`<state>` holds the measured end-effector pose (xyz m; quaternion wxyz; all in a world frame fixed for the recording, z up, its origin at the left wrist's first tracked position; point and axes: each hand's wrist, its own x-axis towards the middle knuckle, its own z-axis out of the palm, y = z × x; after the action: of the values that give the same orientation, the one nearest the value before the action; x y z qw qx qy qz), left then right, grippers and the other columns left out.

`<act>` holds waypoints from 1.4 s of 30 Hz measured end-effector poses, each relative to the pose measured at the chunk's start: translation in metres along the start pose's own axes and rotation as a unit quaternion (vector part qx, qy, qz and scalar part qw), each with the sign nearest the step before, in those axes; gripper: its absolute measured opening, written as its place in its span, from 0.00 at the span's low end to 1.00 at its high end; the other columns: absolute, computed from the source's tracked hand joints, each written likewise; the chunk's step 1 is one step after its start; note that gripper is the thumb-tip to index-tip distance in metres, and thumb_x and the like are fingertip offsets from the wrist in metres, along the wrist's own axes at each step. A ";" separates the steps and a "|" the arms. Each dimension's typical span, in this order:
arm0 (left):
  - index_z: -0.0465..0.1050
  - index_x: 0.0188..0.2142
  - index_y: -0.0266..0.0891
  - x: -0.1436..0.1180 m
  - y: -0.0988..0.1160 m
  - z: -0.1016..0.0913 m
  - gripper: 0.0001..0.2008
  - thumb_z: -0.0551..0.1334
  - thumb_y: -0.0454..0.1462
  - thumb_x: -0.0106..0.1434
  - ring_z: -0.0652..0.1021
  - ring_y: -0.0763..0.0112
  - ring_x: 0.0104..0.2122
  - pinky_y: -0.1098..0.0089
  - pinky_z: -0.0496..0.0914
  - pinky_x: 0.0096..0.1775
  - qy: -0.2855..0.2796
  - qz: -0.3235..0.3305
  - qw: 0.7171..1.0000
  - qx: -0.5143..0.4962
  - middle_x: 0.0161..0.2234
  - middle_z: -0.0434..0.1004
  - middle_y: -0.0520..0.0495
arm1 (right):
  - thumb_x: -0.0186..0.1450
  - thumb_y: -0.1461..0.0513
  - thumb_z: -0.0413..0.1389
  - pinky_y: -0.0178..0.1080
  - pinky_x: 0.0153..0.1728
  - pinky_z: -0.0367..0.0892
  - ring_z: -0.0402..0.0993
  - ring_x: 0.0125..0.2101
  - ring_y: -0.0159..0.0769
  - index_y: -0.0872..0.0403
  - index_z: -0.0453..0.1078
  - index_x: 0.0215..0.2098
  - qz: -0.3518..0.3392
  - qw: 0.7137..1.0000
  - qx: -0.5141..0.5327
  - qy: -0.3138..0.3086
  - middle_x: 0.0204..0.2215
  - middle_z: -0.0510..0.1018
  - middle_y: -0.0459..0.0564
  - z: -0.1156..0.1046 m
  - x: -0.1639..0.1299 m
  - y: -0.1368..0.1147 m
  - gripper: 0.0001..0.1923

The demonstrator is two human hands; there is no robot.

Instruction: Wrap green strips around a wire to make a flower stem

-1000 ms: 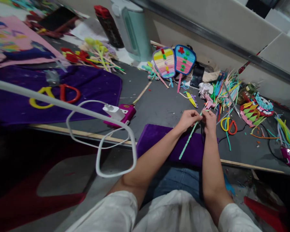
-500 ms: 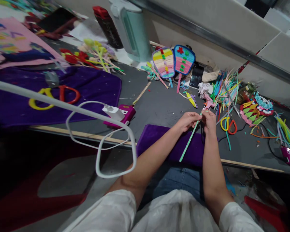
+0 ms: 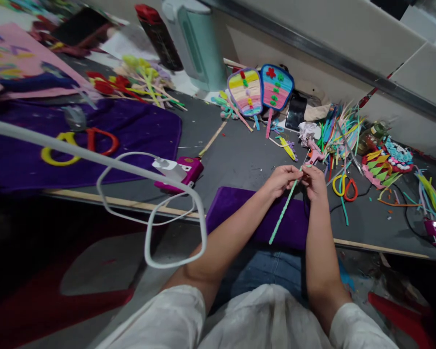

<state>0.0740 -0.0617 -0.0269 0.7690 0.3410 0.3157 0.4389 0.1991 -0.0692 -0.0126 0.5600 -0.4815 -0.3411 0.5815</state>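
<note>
Green twisted stick (image 3: 284, 209) slants down from the left hand (image 3: 281, 178) and right hand (image 3: 314, 180), both seemingly pinching its top.

A dark grey worktable (image 3: 236, 160) runs across the middle of the frame, with a pale wooden strip along its near edge. Behind it, from upper centre to the right edge, rises a beige panelled wall (image 3: 334, 29) crossed by a grey metal rail (image 3: 312, 51). At lower left lies shadowed grey floor (image 3: 94, 261).

Left hand (image 3: 281, 178) fingers raised again on green stick (image 3: 284, 209); view shifted slightly.
</note>
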 end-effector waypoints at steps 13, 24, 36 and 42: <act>0.68 0.25 0.34 0.000 -0.007 0.007 0.13 0.69 0.39 0.48 0.61 0.84 0.13 0.78 0.50 0.15 0.051 0.052 0.992 0.105 0.16 0.64 0.56 | 0.49 0.61 0.59 0.30 0.20 0.52 0.54 0.18 0.23 0.55 0.66 0.21 -0.113 0.984 -0.104 0.085 0.15 0.63 0.37 0.003 0.004 0.006 0.06; 0.66 0.23 0.34 -0.003 -0.004 0.008 0.14 0.70 0.40 0.47 0.59 0.84 0.11 0.78 0.50 0.15 0.061 0.092 0.985 0.131 0.14 0.63 0.57 | 0.49 0.60 0.58 0.29 0.16 0.45 0.50 0.15 0.22 0.55 0.66 0.22 -0.040 0.995 -0.083 0.049 0.14 0.60 0.37 0.001 0.001 0.003 0.06; 0.65 0.22 0.33 -0.001 -0.001 0.003 0.18 0.74 0.38 0.42 0.58 0.88 0.11 0.81 0.47 0.14 -0.065 -0.042 0.994 -0.070 0.14 0.62 0.58 | 0.48 0.61 0.60 0.28 0.13 0.42 0.50 0.14 0.21 0.54 0.65 0.24 -0.012 1.000 0.015 -0.020 0.15 0.60 0.36 0.000 0.001 0.000 0.09; 0.68 0.25 0.34 -0.001 -0.006 0.007 0.13 0.70 0.38 0.49 0.62 0.84 0.11 0.80 0.53 0.14 0.044 0.055 0.993 0.098 0.15 0.65 0.56 | 0.48 0.62 0.58 0.29 0.21 0.53 0.56 0.19 0.23 0.55 0.65 0.21 -0.116 0.986 -0.089 0.074 0.17 0.64 0.38 0.002 0.006 0.006 0.06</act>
<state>0.0818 -0.0671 -0.0274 0.6921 0.4117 0.3712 0.4623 0.1953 -0.0641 -0.0189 0.6023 -0.5285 -0.4023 0.4428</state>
